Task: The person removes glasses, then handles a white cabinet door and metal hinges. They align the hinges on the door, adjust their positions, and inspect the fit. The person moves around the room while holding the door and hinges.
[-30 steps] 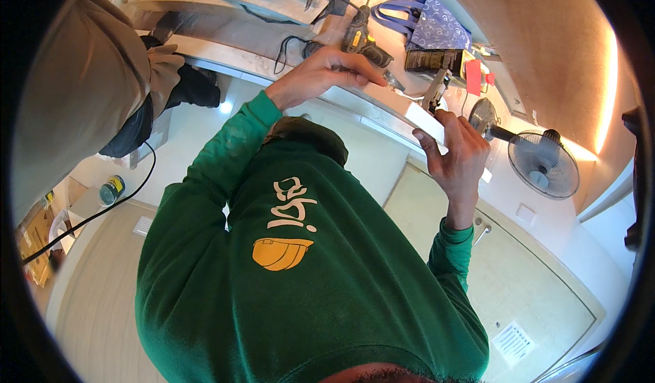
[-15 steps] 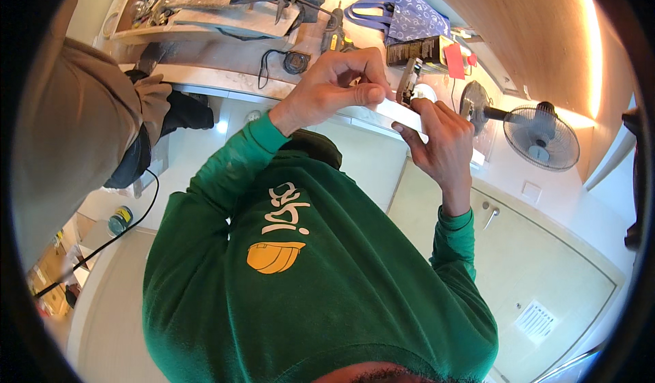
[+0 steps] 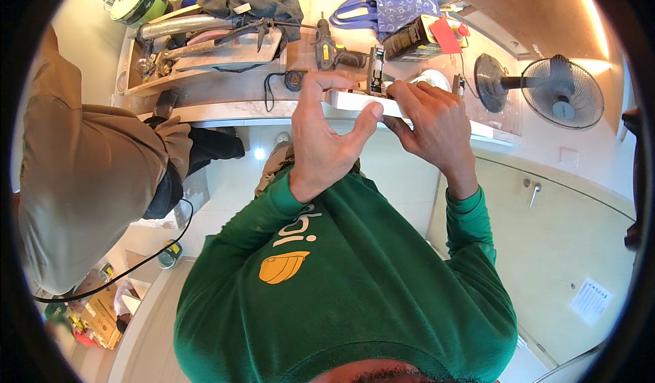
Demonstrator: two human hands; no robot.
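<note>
A narrow white panel [image 3: 355, 101] is held level in front of me at the worktop's near edge. An upright metal hinge-like fitting [image 3: 375, 70] stands on it, and a similar small metal piece [image 3: 459, 85] shows beyond my right hand. My left hand [image 3: 326, 134] is curved round the panel's left end, index finger behind and thumb at the near face. My right hand [image 3: 437, 120] grips the panel farther right, fingers over the top and thumb below. The fingertips of both hands are partly hidden.
On the worktop are a wooden tool tray [image 3: 205, 66], a cordless drill [image 3: 326, 49], a tape measure [image 3: 293, 79], a blue bag [image 3: 406, 8], a black-yellow can [image 3: 413, 38] and a fan [image 3: 563, 91]. Another person [image 3: 95, 178] is close at left. A black cable [image 3: 136, 274] hangs below them.
My left hand has gone from a pinch beside the fitting to a wider hold round the panel's end. The fitting now stands more upright. The whole view has shifted.
</note>
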